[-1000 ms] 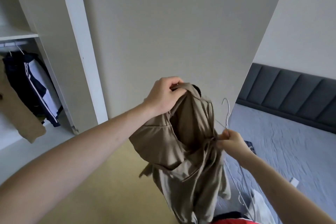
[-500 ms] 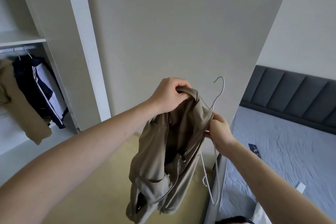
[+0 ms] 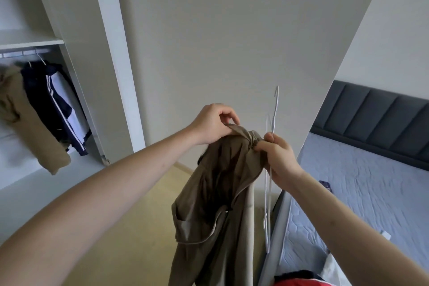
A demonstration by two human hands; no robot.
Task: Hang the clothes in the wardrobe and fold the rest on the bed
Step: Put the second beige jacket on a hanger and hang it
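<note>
Fingers of the left hand (image 3: 212, 126) pinch a khaki jacket's (image 3: 216, 193) collar while the right hand (image 3: 277, 158) grips jacket and white hanger (image 3: 270, 169) together, right of the open wardrobe (image 3: 76, 53).

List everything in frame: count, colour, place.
jacket: 1, khaki, held up at centre
hanger: 1, white wire, beside jacket collar
hung garments: 2, tan and navy-white, on wardrobe rail
wardrobe: 1, white, left
bed: 1, grey-blue mattress, dark headboard, right
red garment: 1, bottom edge
floor: yellowish, below
left hand: 1, grips jacket collar
right hand: 1, holds hanger and collar
</note>
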